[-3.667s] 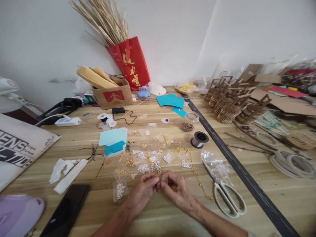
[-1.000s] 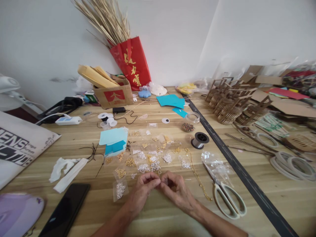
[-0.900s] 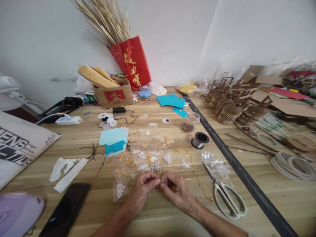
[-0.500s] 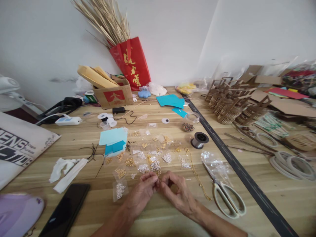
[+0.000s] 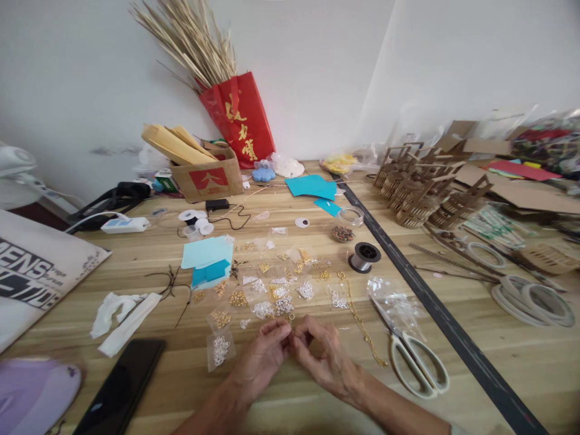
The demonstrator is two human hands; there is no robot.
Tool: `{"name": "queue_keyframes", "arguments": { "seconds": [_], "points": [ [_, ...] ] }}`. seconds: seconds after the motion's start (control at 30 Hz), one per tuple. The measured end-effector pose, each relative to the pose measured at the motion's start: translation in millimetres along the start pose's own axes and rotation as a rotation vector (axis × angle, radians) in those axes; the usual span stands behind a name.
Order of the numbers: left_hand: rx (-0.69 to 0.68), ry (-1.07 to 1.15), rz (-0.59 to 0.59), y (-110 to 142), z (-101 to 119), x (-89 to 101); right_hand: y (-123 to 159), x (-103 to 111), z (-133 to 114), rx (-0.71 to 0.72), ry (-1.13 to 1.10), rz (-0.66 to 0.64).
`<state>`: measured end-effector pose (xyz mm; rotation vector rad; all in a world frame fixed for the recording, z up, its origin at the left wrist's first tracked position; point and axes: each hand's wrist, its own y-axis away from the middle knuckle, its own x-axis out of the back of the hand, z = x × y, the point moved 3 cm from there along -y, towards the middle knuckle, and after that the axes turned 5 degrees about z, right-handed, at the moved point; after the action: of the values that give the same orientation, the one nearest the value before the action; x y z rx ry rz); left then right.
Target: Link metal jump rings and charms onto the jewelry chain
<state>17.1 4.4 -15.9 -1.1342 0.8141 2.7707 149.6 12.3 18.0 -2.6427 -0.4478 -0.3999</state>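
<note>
My left hand (image 5: pixel 265 350) and my right hand (image 5: pixel 324 353) meet low over the table, fingertips pinched together. Whatever lies between them is too small to make out. A small gold ring (image 5: pixel 291 317) shows just beyond the fingertips. Past the hands lie small clear bags of silver beads (image 5: pixel 284 303) and gold beads (image 5: pixel 238 298). A bag of silver rings (image 5: pixel 220 350) is left of my left hand. To the right of my right hand stretches a gold chain (image 5: pixel 362 326), with white-handled scissors (image 5: pixel 414 362) farther right.
A wire spool (image 5: pixel 364 258) and a glass jar of beads (image 5: pixel 343 233) stand at centre right. Wooden baskets (image 5: pixel 421 187) crowd the back right. A black phone (image 5: pixel 120 386) lies front left, below white cloth strips (image 5: pixel 129 323). A cardboard box (image 5: pixel 206 178) and red bag (image 5: pixel 240 118) stand behind.
Both hands stay pinched together in nearly the same place, with a slight shift of the fingers. The whole view has shifted a little; the things on the table keep their places.
</note>
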Motion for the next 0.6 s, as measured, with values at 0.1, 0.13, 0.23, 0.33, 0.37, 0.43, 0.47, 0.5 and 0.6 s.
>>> {"name": "queue_keyframes", "arguments": {
  "seconds": [0.1, 0.13, 0.23, 0.33, 0.37, 0.43, 0.47, 0.5, 0.6],
  "points": [
    [-0.003, -0.006, 0.0, 0.5, 0.4, 0.0, 0.3, -0.2, 1.3, -0.008, -0.003, 0.002],
    [-0.002, -0.01, -0.001, 0.4, 0.3, 0.0, 0.4, -0.2, 2.0, -0.011, -0.003, 0.002],
    [0.001, -0.009, 0.002, -0.3, -0.4, 0.6, 0.6, -0.2, 3.5, -0.013, 0.002, 0.006],
    [0.003, 0.002, 0.003, -1.0, -0.7, 0.5, 0.2, -0.1, 3.6, -0.021, 0.003, 0.002],
    [0.002, 0.002, 0.0, -1.2, -0.8, 0.4, 0.0, -0.1, 3.4, -0.027, 0.003, 0.0],
    [-0.001, -0.003, -0.005, -1.4, -0.8, 0.3, -0.3, -0.1, 2.9, -0.038, 0.002, -0.003],
    [-0.002, -0.005, -0.006, -1.5, -0.9, 0.5, -0.4, -0.1, 2.7, -0.043, 0.001, -0.003],
    [-0.004, -0.006, -0.004, -1.7, -1.0, 0.9, -0.4, -0.2, 2.7, -0.045, -0.002, -0.003],
    [-0.014, -0.014, -0.002, -2.1, -1.7, 2.5, -0.2, -0.7, 3.1, -0.047, -0.014, -0.011]
  ]
}}
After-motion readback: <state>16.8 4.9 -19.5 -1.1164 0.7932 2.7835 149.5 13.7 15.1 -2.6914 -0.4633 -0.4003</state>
